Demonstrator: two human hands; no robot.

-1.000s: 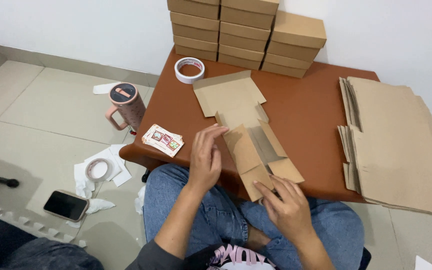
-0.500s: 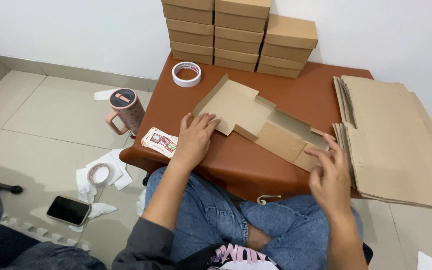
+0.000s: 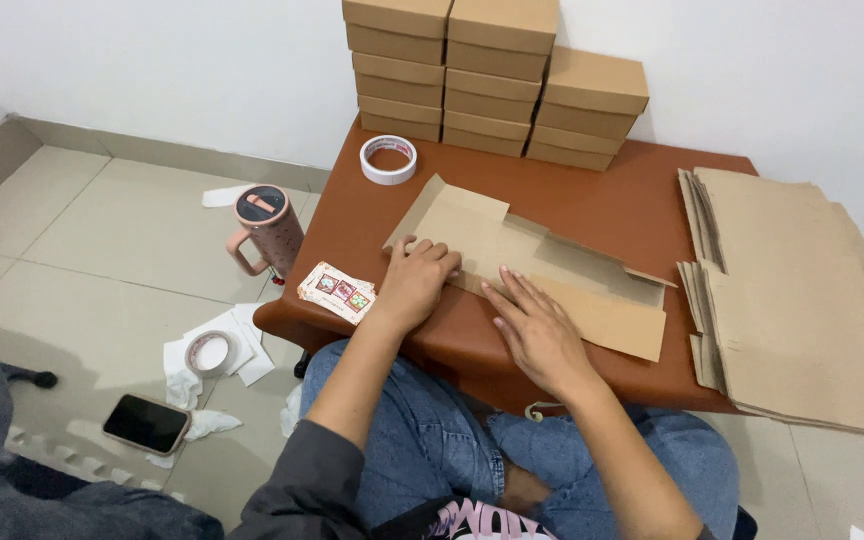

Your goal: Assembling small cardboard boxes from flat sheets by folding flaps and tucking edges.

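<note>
The brown tabletop (image 3: pixel 592 195) carries nearly everything here. Off its right edge lies a broad pile of flat cardboard sheets (image 3: pixel 802 300), partly overhanging. At the back of the tabletop, against the white wall, stand stacks of folded brown boxes (image 3: pixel 497 80) in three columns, the right one lower than the others. On the middle of the tabletop lies an unfolded cardboard box blank (image 3: pixel 542 265), spread flat with one flap slightly raised along its far right edge — both hands rest on it. The left hand (image 3: pixel 417 280) presses on the near left part of the blank, fingers (image 3: pixel 432 252) bent at the knuckles and bearing down rather than gripping. The right hand (image 3: pixel 537 330) lies flat on the blank's near edge, fingers (image 3: pixel 507 295) stretched out and released, grasping nothing. Beside the tabletop's left edge, on the tiled floor, stands a pink lidded tumbler (image 3: pixel 267 230) with a handle. A dark phone (image 3: pixel 147 423) lies on the floor further left and nearer the person. A roll of white tape (image 3: pixel 389 159) sits on the tabletop just in front of the boxes' left column. A small stack of printed cards (image 3: pixel 337 292) lies at the tabletop's near left corner, just beside the left wrist. A second tape roll (image 3: pixel 210 352) rests on scraps of white paper — on the floor below that corner.
</note>
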